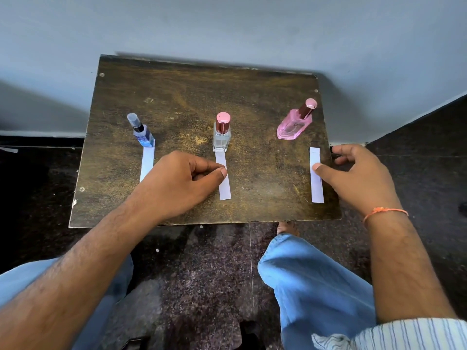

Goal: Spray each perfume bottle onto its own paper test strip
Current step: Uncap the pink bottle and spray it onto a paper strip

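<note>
Three perfume bottles in a row across the middle of a dark, worn wooden table (177, 97), all capped and upright. Toward the left edge, a blue bottle (143, 133) with a clear cap, blue liquid inside, standing on the far end of the left strip (147, 162). At centre, a clear glass bottle (222, 137) with a pink-topped cap, contents not discernible, touching the far end of the middle strip (224, 178). Toward the right edge, a pink bottle (294, 126), pink-tinted throughout, just beyond the right strip (316, 175) and apart from it.

Left hand (182, 180) curled, thumb and forefinger pinching the middle strip at its left edge, partly covering the left strip. Right hand (358, 173) loosely spread, thumb tip pressing on the right strip, fingers over the table's right edge.

Table pushed against a pale grey wall (227, 26); dark speckled stone floor (202, 274) below, with blue trouser legs and a bare foot.
</note>
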A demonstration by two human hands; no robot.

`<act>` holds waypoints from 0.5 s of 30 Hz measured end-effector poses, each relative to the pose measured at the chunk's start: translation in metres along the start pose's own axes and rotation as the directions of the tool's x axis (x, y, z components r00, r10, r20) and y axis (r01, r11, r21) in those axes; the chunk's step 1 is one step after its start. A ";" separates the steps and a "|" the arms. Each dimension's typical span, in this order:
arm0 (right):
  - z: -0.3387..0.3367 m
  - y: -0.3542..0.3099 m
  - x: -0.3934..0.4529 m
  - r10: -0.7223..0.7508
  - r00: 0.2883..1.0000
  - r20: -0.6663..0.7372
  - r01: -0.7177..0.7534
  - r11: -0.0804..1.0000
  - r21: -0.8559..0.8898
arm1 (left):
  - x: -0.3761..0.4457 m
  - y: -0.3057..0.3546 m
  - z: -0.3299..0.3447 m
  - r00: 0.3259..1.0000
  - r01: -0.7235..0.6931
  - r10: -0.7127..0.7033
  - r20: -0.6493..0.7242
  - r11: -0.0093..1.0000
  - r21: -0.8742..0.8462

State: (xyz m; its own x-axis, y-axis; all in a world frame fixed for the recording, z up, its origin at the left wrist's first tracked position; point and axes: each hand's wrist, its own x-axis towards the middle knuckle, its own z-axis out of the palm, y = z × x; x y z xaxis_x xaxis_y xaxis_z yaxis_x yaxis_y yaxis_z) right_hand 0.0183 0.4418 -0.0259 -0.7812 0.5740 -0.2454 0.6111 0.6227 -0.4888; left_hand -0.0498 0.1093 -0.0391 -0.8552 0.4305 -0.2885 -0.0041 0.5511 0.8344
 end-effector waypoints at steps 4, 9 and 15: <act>-0.002 -0.001 -0.001 0.042 0.998 0.036 -0.044 0.997 0.063 | 0.000 -0.003 -0.002 1.000 -0.006 0.006 -0.004 1.000 0.013; 0.000 -0.001 0.000 0.063 0.997 0.040 -0.066 0.994 0.083 | -0.001 -0.007 -0.002 1.000 -0.021 0.021 -0.011 1.000 0.016; -0.002 0.012 0.006 0.113 0.993 0.019 -0.115 0.981 0.159 | -0.004 -0.006 -0.001 0.992 -0.112 0.111 -0.056 0.993 -0.021</act>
State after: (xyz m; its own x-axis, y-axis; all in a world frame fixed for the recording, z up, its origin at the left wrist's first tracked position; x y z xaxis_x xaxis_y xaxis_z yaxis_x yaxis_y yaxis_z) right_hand 0.0211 0.4538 -0.0320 -0.7094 0.6305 -0.3151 0.6685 0.4601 -0.5844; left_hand -0.0474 0.1033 -0.0429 -0.8783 0.4478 -0.1675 0.0807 0.4842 0.8712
